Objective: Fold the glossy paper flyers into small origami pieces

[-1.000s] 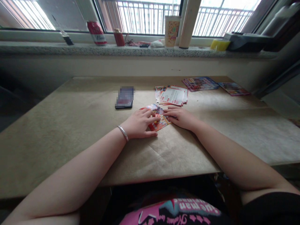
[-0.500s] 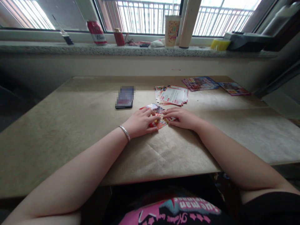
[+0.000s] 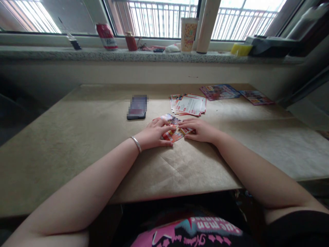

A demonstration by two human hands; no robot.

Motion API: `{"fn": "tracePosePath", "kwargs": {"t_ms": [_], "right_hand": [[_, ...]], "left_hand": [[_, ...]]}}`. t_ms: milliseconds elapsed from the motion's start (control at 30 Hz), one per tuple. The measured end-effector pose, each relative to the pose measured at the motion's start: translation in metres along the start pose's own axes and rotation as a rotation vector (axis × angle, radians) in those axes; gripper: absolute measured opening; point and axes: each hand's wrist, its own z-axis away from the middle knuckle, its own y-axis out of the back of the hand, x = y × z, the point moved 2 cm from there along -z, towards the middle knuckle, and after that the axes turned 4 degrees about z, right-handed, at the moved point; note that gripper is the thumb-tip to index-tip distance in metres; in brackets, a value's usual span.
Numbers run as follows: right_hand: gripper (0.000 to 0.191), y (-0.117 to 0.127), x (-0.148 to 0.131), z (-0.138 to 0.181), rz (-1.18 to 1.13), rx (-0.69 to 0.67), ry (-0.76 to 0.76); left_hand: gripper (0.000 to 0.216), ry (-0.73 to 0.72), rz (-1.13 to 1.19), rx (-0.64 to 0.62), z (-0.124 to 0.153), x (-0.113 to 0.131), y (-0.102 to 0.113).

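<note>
A colourful printed card or folded paper, mostly red and orange, lies on the table between my hands. My left hand, with a silver bangle at the wrist, rests over its left part. The left fingers are stretched and the thumb stands apart on the near side. At the right edge, my right hand has its fingers over the card and its thumb on the near side, gripping it. Part of the card is hidden under both hands. Beyond it lies a spread pile of white, red-bordered cards.
A phone lies on the table left of the cards. Bluish printed cards and a smaller stack lie at the back right. Along the windowsill stand a can, a red lighter and a patterned cup.
My left index finger and thumb have spread apart, and the left hand has shifted slightly left, uncovering more of the card. My right hand has barely moved.
</note>
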Motion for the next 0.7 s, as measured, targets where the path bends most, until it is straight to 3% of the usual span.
{"fn": "tracePosePath", "kwargs": {"t_ms": [433,700], "right_hand": [[0.039,0.002,-0.007,-0.002,0.098,0.039,0.019],[0.026,0.002,-0.012,-0.001,0.163,0.057,0.035]], "left_hand": [[0.035,-0.028,-0.009,0.174,-0.006,-0.003,0.002],[0.037,-0.095,0.02,0.136,0.0,-0.002,0.009]]}}
